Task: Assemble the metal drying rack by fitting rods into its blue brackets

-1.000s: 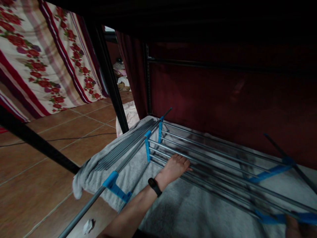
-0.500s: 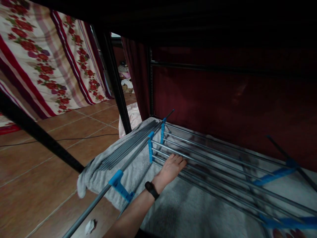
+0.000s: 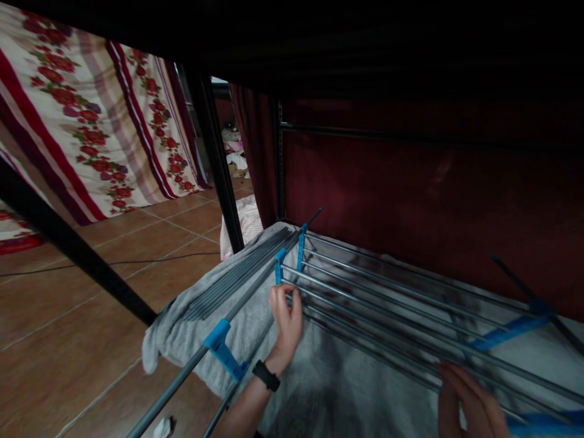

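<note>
A rack of grey metal rods (image 3: 365, 302) with blue plastic brackets (image 3: 222, 350) lies across the grey blanket. My left hand (image 3: 286, 316), with a black band on the wrist, pinches a rod at its left end, right by a blue bracket (image 3: 280, 261) and partly covering it. At the lower right, my right hand (image 3: 472, 398) has its fingers curled at the same group of rods, fingertips against a rod; the frame's edge cuts it off. A bundle of loose grey rods (image 3: 237, 280) rests on the blanket to the left of the rack.
Black metal posts (image 3: 223, 176) and a dark frame overhead enclose the blanket (image 3: 168, 340). Behind hangs a dark red cloth (image 3: 365, 176). On the left are a tiled floor (image 3: 91, 310), a black cable (image 3: 150, 261), a floral curtain (image 3: 86, 128) and a crumpled white scrap (image 3: 162, 427).
My left hand has moved left along the rods to the bracket, its fingers going from laid over the rods to a pinch. My right hand has risen into view at the lower right.
</note>
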Demonstrator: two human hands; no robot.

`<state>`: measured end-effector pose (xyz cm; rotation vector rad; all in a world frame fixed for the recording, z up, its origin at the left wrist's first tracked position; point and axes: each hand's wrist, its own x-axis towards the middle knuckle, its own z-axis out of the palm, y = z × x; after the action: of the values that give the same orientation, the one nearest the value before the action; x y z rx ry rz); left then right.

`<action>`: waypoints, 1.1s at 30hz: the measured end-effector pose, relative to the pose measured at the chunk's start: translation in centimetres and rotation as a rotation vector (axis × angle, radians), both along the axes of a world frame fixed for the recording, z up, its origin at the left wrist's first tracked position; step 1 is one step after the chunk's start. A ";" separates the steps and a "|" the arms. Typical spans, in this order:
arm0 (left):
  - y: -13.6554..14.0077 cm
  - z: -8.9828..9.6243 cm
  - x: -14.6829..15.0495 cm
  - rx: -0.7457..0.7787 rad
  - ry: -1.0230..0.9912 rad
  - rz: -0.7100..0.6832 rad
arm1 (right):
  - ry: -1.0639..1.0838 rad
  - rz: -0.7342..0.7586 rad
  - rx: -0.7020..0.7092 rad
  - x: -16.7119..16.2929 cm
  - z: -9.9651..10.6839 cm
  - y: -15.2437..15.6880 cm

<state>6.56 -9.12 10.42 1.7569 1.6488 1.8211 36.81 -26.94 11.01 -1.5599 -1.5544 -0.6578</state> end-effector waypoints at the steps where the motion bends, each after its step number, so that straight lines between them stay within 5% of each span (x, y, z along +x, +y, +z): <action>1: 0.8 0.3 -0.5 -0.017 -0.099 0.050 | -0.104 0.026 0.031 -0.6 1.3 1.1; 4: 3.5 1.6 -1.6 -0.015 -0.265 0.074 | -0.372 0.028 0.036 -1.6 4.5 4.3; 8: 6.6 2.8 -2.4 -0.031 -0.345 -0.133 | -0.612 0.065 -0.090 -1.8 6.4 6.8; 20: 7.8 2.3 -2.0 -0.039 -0.394 -0.127 | -0.506 0.045 -0.213 -1.2 5.9 7.8; 33: 7.3 2.8 -1.3 -0.039 -0.445 -0.129 | -0.544 0.079 -0.190 -0.9 6.0 8.3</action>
<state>5.25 -1.81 13.26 1.2825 1.3527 1.9255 35.92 -18.65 16.96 -1.5197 -2.1197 -0.9683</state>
